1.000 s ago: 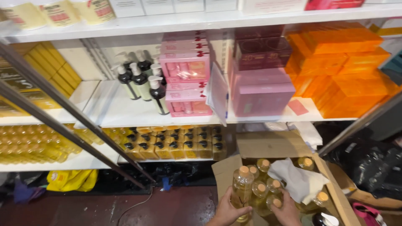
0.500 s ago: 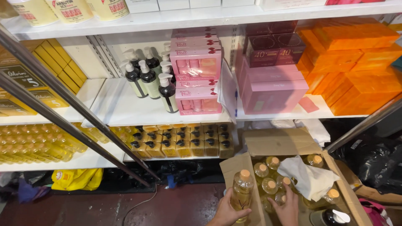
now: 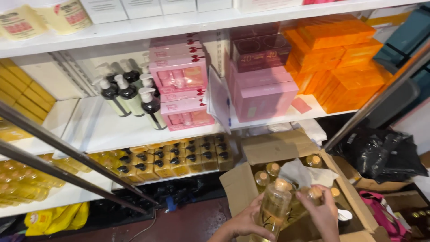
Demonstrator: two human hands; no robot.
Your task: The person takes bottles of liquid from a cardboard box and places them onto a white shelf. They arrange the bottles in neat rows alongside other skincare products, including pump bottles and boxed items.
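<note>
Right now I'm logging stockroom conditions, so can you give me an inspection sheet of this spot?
Surface: white shelves, partly bare.
Job's things: clear bottle of amber liquid; more in open carton.
Clutter: white paper in carton; black bag beside it.
Hands: left hand holds the bottle; right hand grips another bottle's cap.
Cables: thin cord on floor.
Surroundings: pink boxes, orange boxes, pump bottles.

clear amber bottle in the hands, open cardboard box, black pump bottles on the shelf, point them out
clear amber bottle [image 3: 274, 208], head view, its body
open cardboard box [image 3: 280, 145], head view, rear flap
black pump bottles [image 3: 129, 92], head view, one bottle's shoulder
</note>
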